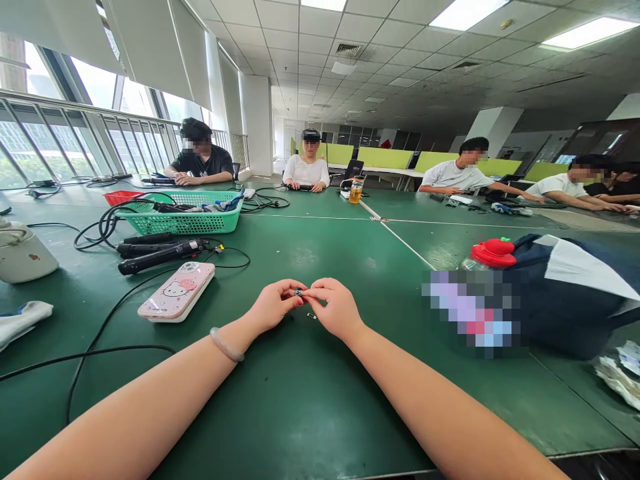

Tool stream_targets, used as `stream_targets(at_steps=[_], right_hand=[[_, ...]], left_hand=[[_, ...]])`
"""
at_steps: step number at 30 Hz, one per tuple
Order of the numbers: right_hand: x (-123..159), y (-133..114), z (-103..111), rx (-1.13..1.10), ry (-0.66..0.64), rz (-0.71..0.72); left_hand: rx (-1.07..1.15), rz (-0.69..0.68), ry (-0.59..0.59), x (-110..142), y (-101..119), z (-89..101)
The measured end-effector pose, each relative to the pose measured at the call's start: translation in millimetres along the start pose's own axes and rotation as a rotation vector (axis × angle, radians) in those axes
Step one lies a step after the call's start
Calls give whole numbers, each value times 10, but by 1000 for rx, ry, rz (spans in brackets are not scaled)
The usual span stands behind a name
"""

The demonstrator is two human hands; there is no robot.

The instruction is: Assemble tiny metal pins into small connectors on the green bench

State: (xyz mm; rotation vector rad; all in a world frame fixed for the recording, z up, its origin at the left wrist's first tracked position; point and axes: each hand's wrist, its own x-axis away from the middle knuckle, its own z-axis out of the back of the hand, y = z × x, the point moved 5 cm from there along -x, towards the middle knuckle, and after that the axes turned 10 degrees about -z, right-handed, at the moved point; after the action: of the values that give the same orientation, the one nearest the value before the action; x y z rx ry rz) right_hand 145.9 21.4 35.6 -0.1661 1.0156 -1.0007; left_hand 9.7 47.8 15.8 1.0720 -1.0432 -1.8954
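Both my hands meet over the middle of the green table. My left hand and my right hand are closed in pinches on a tiny dark part held between their fingertips. A small pale piece lies on the table just under the hands. A pale bangle circles my left wrist.
A pink phone case lies to the left, past it black cylindrical tools, cables and a green basket. A red-capped bottle and dark bag lie right. Several people sit along the far side.
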Motion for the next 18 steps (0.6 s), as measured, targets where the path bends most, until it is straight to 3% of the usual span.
stream_targets(at_steps=[7, 13, 18], right_hand=[[16, -19, -19, 57, 6, 13], [27, -81, -24, 196, -5, 120], [24, -99, -27, 224, -44, 107]], left_hand=[[111, 38, -2, -10, -57, 10], [179, 59, -2, -5, -102, 23], [197, 54, 3, -1, -81, 23]])
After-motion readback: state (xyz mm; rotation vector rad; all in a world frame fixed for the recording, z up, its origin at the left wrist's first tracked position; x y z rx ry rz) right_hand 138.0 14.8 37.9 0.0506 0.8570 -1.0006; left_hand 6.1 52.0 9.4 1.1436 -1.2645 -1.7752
